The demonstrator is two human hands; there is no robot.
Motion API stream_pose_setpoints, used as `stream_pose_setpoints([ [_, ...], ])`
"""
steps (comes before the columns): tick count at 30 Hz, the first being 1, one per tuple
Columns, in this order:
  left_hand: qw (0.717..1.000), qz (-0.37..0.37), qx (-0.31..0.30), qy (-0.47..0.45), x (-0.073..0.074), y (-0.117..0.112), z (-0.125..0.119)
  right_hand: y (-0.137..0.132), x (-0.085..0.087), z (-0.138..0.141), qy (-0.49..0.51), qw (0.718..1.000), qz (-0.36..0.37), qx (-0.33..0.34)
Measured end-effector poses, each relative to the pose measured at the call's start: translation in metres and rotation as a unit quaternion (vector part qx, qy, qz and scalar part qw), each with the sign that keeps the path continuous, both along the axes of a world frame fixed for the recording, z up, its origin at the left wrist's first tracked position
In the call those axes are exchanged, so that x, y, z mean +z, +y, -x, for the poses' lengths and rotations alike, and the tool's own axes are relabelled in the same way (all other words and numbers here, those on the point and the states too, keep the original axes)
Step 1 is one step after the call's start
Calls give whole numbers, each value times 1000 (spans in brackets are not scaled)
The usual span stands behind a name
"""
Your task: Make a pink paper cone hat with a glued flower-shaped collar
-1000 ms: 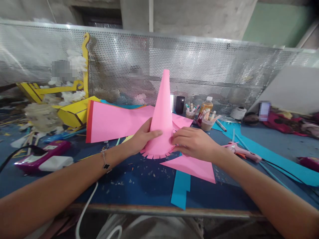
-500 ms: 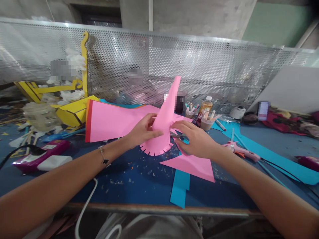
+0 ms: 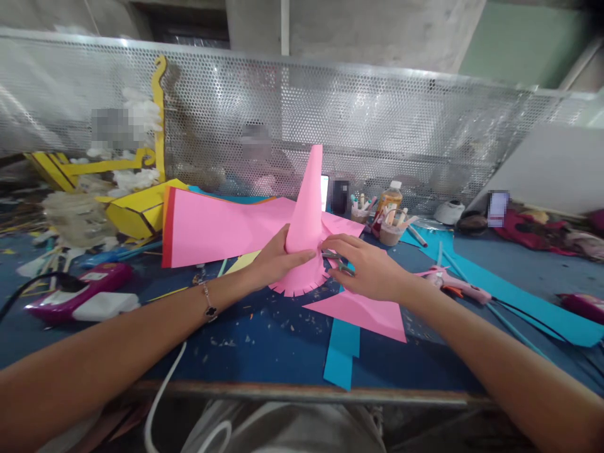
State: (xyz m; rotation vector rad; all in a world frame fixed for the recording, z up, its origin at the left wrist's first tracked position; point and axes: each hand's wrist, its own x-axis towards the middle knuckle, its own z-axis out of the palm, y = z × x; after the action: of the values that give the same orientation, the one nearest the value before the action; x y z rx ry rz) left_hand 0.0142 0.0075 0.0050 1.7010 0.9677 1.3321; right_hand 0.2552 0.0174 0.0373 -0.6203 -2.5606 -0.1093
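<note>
A pink paper cone [image 3: 304, 214] stands upright on the blue table, its bottom edge snipped into a fringe that flares outward. My left hand [image 3: 274, 257] is wrapped round its left side, thumb across the front. At the cone's right edge is my right hand [image 3: 365, 264], its curved fingertips against the paper and its thumb lower and apart. Partly hidden under that hand are scissors [image 3: 331, 254], with a greenish handle; I cannot tell whether the hand touches them. A pink paper offcut [image 3: 363, 311] lies below, over a blue paper strip [image 3: 343, 352].
Large pink sheets [image 3: 217, 226] spread behind my left hand. A pink glue gun [image 3: 460, 287] with a cord lies right, by blue paper [image 3: 523, 299]. A purple power strip [image 3: 101, 283] and yellow cardboard model [image 3: 141, 211] are left. Behind stand a bottle [image 3: 389, 202] and a marker cup [image 3: 391, 234].
The cone has swung from leaning right to nearly upright. My left hand has moved slightly right with it, its thumb further across the front. My right hand has barely moved.
</note>
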Motion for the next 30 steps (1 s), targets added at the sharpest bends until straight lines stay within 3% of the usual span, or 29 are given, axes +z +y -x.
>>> stream_pose_setpoints([
  [6,999,-38,19,6,-9,4,0,-4,-1,2,-9,999,29,-16],
  [15,999,-39,25,13,-5,2,0,0,-2,0,-37,999,34,-22],
  [24,997,-70,-6,37,10,0,11,3,-4,1,-114,989,70,64],
  [30,995,-65,16,67,6,-3,8,1,-10,1,-136,984,86,71],
])
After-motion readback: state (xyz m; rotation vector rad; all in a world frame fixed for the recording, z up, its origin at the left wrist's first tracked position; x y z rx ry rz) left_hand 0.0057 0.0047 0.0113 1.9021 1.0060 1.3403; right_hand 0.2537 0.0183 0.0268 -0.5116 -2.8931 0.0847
